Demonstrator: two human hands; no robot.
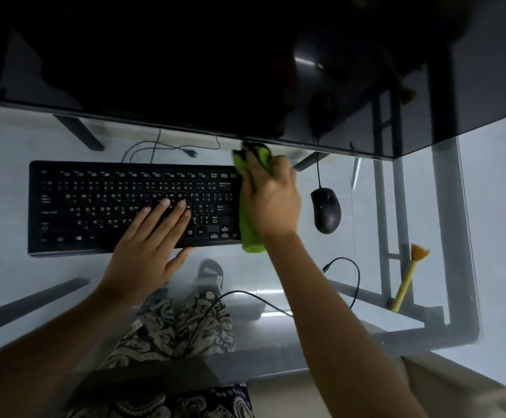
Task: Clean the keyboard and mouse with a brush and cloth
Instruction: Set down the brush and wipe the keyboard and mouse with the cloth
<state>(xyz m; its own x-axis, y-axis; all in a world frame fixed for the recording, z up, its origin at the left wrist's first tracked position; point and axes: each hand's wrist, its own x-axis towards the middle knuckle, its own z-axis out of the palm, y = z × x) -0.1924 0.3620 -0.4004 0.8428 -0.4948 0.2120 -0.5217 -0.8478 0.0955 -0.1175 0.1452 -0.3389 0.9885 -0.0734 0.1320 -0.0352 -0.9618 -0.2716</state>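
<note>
While your right hand (271, 203) closes its fingers around the green cloth (250, 227) at the keyboard's right end, the black keyboard (100, 206) lies across the middle left of the frame on the glass desk (19, 276). The cloth hangs from under your palm down past the keyboard's near edge, and a bunched part sticks out above your fingers. Your left hand (149, 245) lies flat on the keys with its fingers spread and open, the thumb resting at the near edge. To the right of centre, just beside your right hand but apart from it, sits the black mouse (326, 210), its cord (318, 167) running up toward the dark monitor (155, 70) that fills the top of the frame. At the lower right edge of the desk lies the brush (408, 277), yellow handle and orange bristles, well apart from both hands. A loose black cable (352, 282) curls between your right forearm and the brush. Through the glass you see patterned trousers (179, 327) and a sandalled foot (212, 273).
</note>
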